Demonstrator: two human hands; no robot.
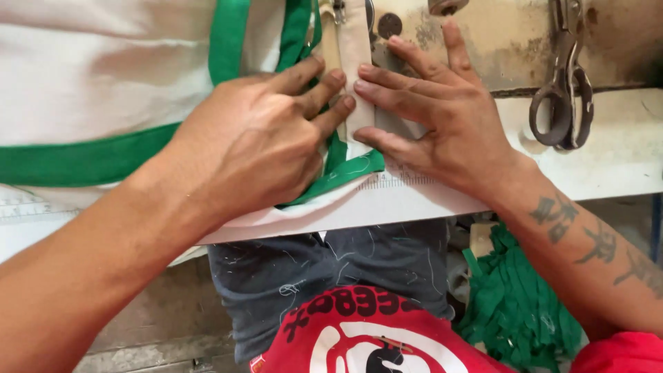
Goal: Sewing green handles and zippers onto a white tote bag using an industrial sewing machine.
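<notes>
My left hand [255,141] lies flat on white fabric [103,69] edged with green binding tape [83,160], its fingertips pressing beside a cream zipper strip [353,48]. My right hand [442,117] presses down on the other side of that strip, fingers spread and pointing left, almost touching the left fingertips. The zipper runs up toward the sewing machine needle area at the top edge. A folded end of green tape [338,176] pokes out under both hands, near the table's front edge.
Metal scissors [563,90] hang against the worn sewing machine body [511,38] at the upper right. The white table [621,148] has a printed ruler along its front edge. A heap of green tape scraps [518,297] lies below on the right, beside my lap.
</notes>
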